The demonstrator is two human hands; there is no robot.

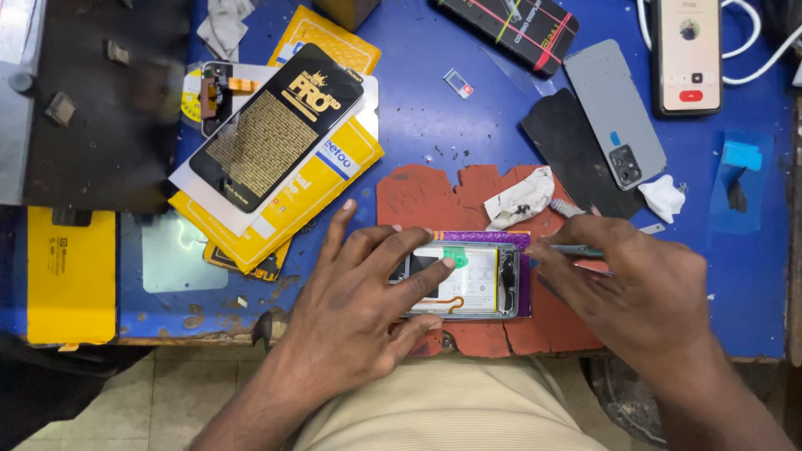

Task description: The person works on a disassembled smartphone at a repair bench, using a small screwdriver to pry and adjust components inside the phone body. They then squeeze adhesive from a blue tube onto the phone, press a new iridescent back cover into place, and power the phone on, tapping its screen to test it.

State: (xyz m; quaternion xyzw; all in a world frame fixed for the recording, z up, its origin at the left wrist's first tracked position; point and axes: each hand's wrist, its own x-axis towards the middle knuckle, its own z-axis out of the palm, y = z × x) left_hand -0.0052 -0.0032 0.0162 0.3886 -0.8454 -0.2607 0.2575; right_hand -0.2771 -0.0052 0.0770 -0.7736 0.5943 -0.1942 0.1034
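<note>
Opened phone [468, 280], rectangular, glossy battery exposed; hands: left [359, 309] steadies, right [643, 292] grips thin tool [576, 250].

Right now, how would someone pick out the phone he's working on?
On the blue table, find the red mat at the near edge. The opened phone lies there under the left hand, the only phone with its insides showing.

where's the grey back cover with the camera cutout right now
In the head view the grey back cover lies upper right on the blue table, partly over a black panel, left of the phone and beyond the right hand.
</note>
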